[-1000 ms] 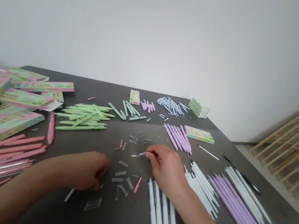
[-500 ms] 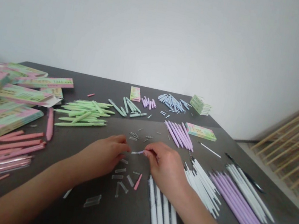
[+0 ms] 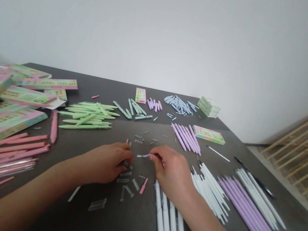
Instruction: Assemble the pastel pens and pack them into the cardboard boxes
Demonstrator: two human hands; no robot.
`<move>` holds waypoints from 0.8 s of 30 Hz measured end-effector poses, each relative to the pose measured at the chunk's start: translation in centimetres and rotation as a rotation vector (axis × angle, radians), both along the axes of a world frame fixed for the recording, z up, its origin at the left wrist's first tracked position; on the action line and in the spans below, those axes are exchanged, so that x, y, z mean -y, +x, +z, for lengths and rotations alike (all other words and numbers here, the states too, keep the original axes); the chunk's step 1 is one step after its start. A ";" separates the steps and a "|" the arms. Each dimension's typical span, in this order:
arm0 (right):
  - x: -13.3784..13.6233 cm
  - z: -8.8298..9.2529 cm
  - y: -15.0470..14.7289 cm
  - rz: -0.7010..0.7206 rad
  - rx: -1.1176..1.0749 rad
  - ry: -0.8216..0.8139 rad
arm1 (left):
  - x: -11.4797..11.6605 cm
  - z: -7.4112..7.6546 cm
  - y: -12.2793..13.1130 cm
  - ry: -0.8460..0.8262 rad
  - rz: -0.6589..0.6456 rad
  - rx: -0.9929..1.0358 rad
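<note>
My right hand pinches a small purple pen part between thumb and fingertips. A clear, shiny piece sits at its left end, pointing toward my other hand. My left hand is low over the table with its fingers curled together. Its fingertips are at a small clear piece, and whether they grip it is hard to see. Just below lie several loose clear plastic clips and a pink tapered part. Small metallic parts are scattered beyond the hands.
Green pens lie beyond my left hand, with pink pens and printed boxes at the left. White refills, purple barrels and white pens lie at the right. Blue parts and stacked boxes are at the back.
My left hand has moved away from the purple part and down toward the loose clear clips. The right hand stays nearly in place, still holding the part.
</note>
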State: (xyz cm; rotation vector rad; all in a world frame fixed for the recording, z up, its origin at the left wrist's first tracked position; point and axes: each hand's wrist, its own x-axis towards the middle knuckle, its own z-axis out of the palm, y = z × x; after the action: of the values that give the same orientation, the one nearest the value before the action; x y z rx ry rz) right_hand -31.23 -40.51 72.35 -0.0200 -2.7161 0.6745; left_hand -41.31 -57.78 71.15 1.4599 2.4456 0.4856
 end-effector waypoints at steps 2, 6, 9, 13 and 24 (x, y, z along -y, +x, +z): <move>0.0 0.0 0.0 0.001 0.001 0.000 | 0.0 -0.2 0.1 -0.006 -0.016 -0.033; -0.1 -0.2 -0.1 0.013 0.001 -0.024 | -0.1 -0.9 0.1 0.029 0.010 -0.031; 0.0 -0.4 -0.1 0.053 -0.031 -0.107 | 0.0 -0.5 -0.5 0.070 0.069 0.034; 0.7 -0.3 0.1 0.134 -0.117 -0.355 | 0.1 1.4 -1.0 0.392 0.256 0.464; 1.4 0.7 0.9 0.193 -0.477 -0.467 | -1.1 2.8 1.7 0.874 0.584 1.379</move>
State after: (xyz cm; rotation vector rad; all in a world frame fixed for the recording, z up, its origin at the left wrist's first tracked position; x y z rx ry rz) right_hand -30.29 -41.92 73.09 0.2587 -2.0772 1.1854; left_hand -39.62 -56.70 73.95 0.1452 1.3735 1.9818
